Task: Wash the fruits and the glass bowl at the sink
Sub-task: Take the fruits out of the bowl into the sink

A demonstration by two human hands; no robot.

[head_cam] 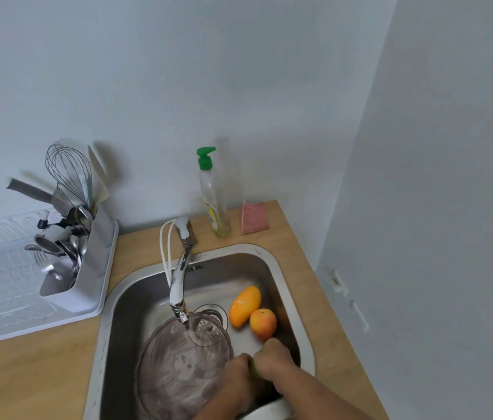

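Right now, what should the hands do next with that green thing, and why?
Probably shift the green fruit left, under the faucet spout. Both the left hand and the right hand are cupped around it, beside the glass bowl, right of where the spout points. The yellow mango and the orange fruit lie in the sink.

Home kitchen: steel sink [287, 286], dish rack [12, 298], soap bottle [216, 204].

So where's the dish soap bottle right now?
The dish soap bottle stands on the wooden counter behind the sink, against the wall, between the tap and pink sponge.
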